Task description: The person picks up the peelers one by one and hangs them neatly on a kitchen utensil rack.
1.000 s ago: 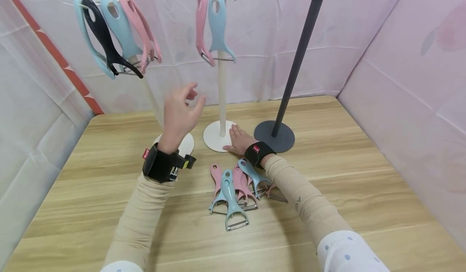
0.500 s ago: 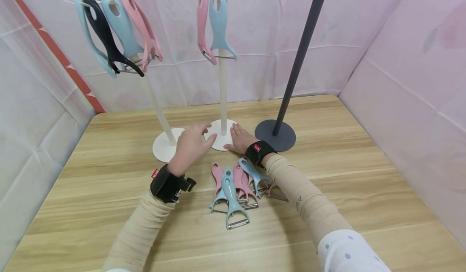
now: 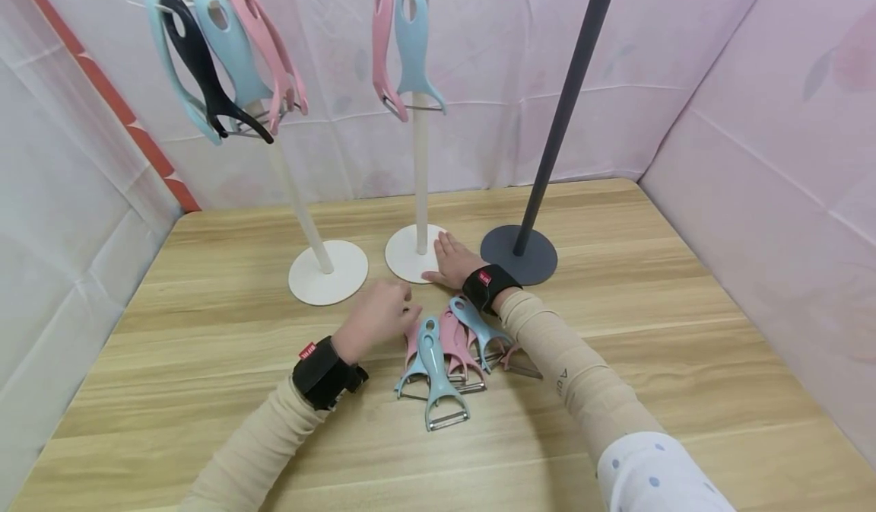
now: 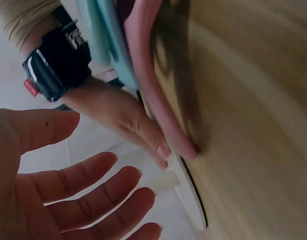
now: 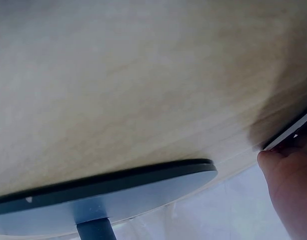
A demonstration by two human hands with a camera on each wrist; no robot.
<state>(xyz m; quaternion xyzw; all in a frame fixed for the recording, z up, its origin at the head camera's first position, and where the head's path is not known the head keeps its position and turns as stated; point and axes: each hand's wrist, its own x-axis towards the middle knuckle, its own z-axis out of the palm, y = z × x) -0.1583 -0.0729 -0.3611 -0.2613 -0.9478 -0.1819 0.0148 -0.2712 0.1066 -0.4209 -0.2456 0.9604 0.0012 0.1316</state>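
My left hand (image 3: 379,318) is over the near end of the table, at the left edge of a pile of vegetable peelers. In the left wrist view its fingers (image 4: 101,200) are spread and hold nothing, with a pink peeler (image 4: 151,90) just beyond them. A blue peeler (image 3: 433,360) lies on top of the pile, among pink ones and another blue peeler (image 3: 475,325). My right hand (image 3: 457,262) rests flat on the round base of the middle white stand (image 3: 406,261). That stand carries a pink peeler (image 3: 381,48) and a blue peeler (image 3: 411,48).
To the left, a second white stand (image 3: 322,284) bears several hanging peelers, including a black peeler (image 3: 198,63). A dark grey stand (image 3: 564,109) with bare hooks is at the right. Pale cloth walls (image 3: 773,154) enclose the wooden table (image 3: 650,306) behind and at the sides.
My left hand has come down from in front of the stands, toward me, to the peeler pile. My right hand has stayed on the white base.
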